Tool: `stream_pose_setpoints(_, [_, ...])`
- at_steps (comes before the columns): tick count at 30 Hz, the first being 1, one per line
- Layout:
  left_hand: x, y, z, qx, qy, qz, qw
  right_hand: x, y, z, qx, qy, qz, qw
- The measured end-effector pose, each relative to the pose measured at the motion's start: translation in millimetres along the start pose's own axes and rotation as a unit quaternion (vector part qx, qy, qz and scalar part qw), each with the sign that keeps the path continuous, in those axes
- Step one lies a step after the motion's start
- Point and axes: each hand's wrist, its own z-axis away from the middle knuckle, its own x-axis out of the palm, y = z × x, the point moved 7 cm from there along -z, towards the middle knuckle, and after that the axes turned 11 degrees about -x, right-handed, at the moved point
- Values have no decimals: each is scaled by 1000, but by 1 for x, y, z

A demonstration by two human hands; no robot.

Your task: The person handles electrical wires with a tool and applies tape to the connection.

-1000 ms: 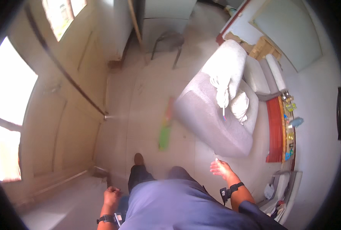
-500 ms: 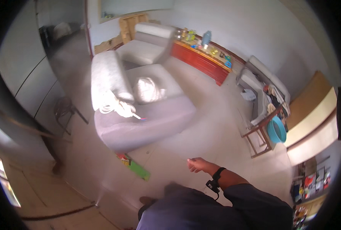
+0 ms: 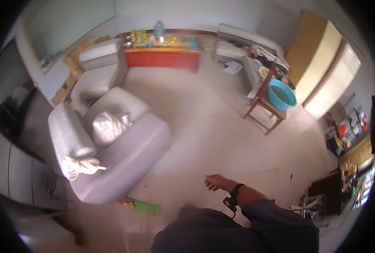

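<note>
My right hand (image 3: 215,182) hangs over the pale tiled floor, its forearm coming in from the lower right. Its fingers are loosely bent and a little apart, and nothing shows in them. A black strap with a small device (image 3: 230,201) circles that wrist. My left hand is out of sight. To the left stands a grey sofa (image 3: 124,162). A bundle of white cable (image 3: 78,167) lies over its arm, and a crumpled white cloth or bag (image 3: 108,127) rests on the seat. Beside the sofa's base, a flat green package (image 3: 143,207) is on the floor.
A red cabinet (image 3: 162,60) with several bottles on top stands at the far wall. Further right, a wooden chair (image 3: 266,110) carries a blue basin (image 3: 281,95), near a second sofa (image 3: 248,29) heaped with clothes. Cluttered shelves (image 3: 343,130) line the right side.
My view has turned to the right, so the sofa and cabinet sit further left and more of the right side shows. My right hand stays low with nothing in it.
</note>
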Motion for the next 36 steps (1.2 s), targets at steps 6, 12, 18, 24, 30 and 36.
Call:
stream_pose_setpoints(6, [25,99,-29,77,-43,-100,991,-63,-32,28,-88,76,-132,984])
stream_pose_setpoints(12, [74,205,-72,187,-111,-228,949,-131,-96,139,-342,118,-318,876])
stream_pose_setpoints(18, [119,281,-145,320,-153,-387,851,-115,-217,309,-667,68,-203,714])
stream_pose_setpoints(24, [169,286,-271,552,-165,-541,613,-64,-229,448,-807,25,-21,589])
stream_pose_setpoints(30, [170,293,-261,855,-48,-489,166,-18,-233,548,-814,61,105,569])
stream_pose_setpoints(36, [228,365,-262,467,-180,-593,631,-33,-246,583,-808,-28,111,578])
